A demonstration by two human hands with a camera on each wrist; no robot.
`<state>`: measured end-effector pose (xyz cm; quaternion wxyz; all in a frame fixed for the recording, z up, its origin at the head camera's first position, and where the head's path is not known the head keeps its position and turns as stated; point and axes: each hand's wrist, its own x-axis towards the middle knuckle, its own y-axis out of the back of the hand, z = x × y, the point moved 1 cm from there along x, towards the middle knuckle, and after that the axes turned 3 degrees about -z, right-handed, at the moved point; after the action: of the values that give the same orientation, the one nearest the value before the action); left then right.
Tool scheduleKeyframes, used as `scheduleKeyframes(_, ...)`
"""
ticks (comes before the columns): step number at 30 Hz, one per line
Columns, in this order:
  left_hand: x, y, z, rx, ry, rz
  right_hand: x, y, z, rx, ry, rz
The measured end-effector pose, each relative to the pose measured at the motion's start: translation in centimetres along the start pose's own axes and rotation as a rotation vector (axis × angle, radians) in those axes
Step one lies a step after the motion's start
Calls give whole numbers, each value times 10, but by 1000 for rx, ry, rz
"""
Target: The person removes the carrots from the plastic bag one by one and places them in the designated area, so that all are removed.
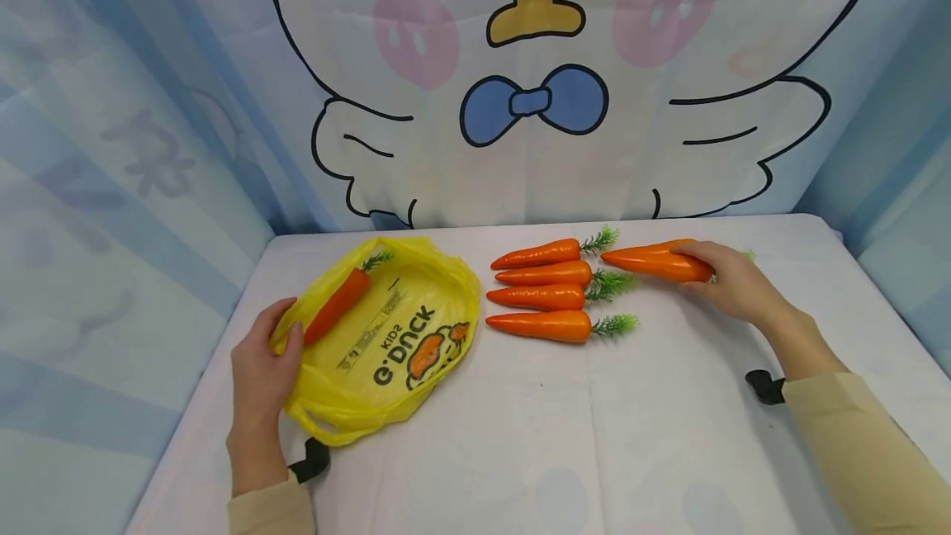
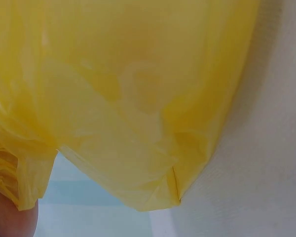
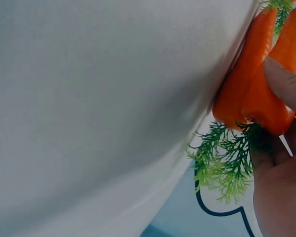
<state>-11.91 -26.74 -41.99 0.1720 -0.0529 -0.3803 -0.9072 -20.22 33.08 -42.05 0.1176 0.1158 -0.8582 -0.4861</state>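
Note:
My left hand pinches the left rim of a yellow plastic bag, thumb at the opening and fingers outside. One orange carrot with a green top lies inside against the bag's left side. In the left wrist view the bag hides most of the hand. At the right, my right hand grips a carrot by its thick end. Close up in the right wrist view, the thumb presses on that carrot, and a second carrot lies right alongside it.
Several carrots lie in a stacked row between bag and right hand, tips toward the bag, green tops to the right. A white cloth covers the table. Behind it hangs a curtain with a cartoon print.

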Motion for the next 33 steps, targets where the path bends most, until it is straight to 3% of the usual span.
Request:
scheduleKeyframes(24,-1,0,3,0,0,-2,-15,0,15,-34,-123,-67)
scheduleKeyframes(33,-1,0,4,-1,11,-4,-13,-4,16,-89,-124,-104)
